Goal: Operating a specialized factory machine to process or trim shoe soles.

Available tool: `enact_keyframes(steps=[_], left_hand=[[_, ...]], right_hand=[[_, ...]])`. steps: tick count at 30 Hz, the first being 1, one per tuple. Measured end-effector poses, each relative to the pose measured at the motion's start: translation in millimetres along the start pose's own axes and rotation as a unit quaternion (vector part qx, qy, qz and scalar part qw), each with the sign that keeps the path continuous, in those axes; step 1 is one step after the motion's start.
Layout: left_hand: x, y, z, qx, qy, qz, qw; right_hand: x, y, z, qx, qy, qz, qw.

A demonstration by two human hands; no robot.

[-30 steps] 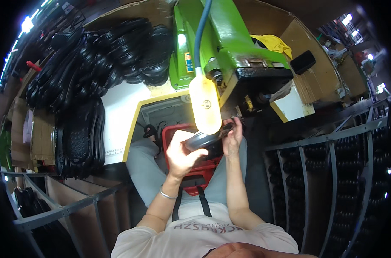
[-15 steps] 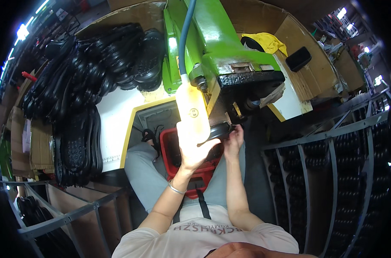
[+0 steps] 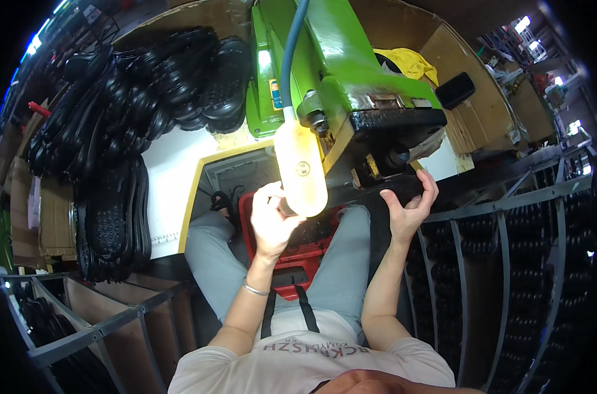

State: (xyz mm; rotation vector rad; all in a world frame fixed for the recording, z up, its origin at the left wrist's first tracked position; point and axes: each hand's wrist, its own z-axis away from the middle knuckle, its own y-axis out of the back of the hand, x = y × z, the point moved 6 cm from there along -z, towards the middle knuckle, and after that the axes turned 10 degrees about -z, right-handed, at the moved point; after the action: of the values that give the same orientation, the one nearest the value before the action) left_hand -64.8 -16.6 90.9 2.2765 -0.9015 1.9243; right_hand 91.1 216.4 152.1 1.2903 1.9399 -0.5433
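Note:
A green machine [image 3: 351, 65] with a black head [image 3: 394, 128] stands in front of me. My left hand [image 3: 272, 220] is just left of and below a glowing lamp [image 3: 303, 171] on a blue cable. Its fingers are curled, with a small dark piece showing by the thumb; the lamp hides part of what they hold. My right hand [image 3: 411, 207] is raised below the right side of the machine head, thumb and fingers apart, nothing visible in it. The area under the head is dark, and I cannot make out a sole there.
Black shoe soles [image 3: 114, 217] are piled on the white tabletop [image 3: 174, 157] at left. A red crate [image 3: 298, 266] sits between my legs. Racks hold more soles at right [image 3: 528, 262] and lower left. A yellow cloth [image 3: 410, 64] and black phone-like object [image 3: 455, 90] lie at back right.
My right hand has moved right, away from my left hand, and its fingers have spread. My left hand has shifted slightly left. The black rounded piece between the hands no longer shows clearly.

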Motion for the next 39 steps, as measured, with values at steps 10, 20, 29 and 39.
enact_keyframes(steps=[10, 20, 29, 39], left_hand=[[66, 23, 20, -0.044, -0.18, -0.235, 0.954], [44, -43, 74, -0.279, -0.315, -0.415, 0.807], [43, 33, -9, -0.171, -0.285, -0.509, 0.794], [29, 30, -4, -0.138, -0.236, -0.456, 0.847]], right_hand=[[16, -63, 77, -0.103, -0.229, -0.207, 0.946], [-4, -59, 135, -0.195, -0.572, -0.456, 0.653], [28, -41, 121, -0.111, -0.611, -0.587, 0.519], [18, -36, 65, -0.094, -0.343, -0.548, 0.757]])
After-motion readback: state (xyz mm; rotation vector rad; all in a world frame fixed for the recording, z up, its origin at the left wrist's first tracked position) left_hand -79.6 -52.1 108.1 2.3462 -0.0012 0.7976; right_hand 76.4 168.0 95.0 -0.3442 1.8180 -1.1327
